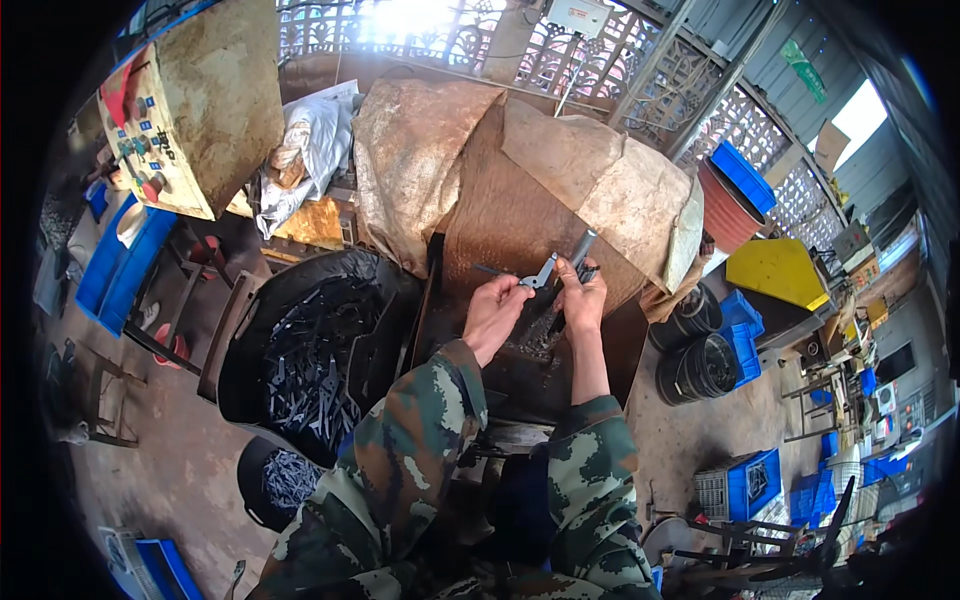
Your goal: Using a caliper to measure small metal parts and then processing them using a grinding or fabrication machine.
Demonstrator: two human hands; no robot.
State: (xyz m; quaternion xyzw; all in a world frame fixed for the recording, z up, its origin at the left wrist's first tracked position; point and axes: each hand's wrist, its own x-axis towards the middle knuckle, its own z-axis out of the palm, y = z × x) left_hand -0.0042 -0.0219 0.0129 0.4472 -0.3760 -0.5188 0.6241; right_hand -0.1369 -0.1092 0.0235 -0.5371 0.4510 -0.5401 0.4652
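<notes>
Workshop interior, head view: an openwork wall [390,35] closes the background, and a concrete floor [180,440] extends to both sides. Stained covers [415,150] drape the machine at centre, with a brown panel [520,225] sloping down between them toward the hands. At upper left stands a control box [215,105] with coloured buttons on its pale face; a white sack [310,145] lies beside it.

At centre, two bare hands extend from camouflage sleeves [415,430]. The left hand [494,312] has its fingers pinched on one end of a grey metal part [541,273], which lies between the hands, in front of the panel. The part's other end reaches the right thumb. The right hand [582,298] is raised, its fingers curled around a grey rod [584,245] whose upper end projects above them.

To the left of the hands, a large black tub [238,365] contains a heap of dark metal pieces [315,375]; just below it, a smaller bucket [250,500] holds lighter grey pieces [288,478]. To the right, black buckets [690,375] stand near blue bins [742,350], below a yellow panel [775,272]. A red drum [727,208] carries a blue tray [742,177].
</notes>
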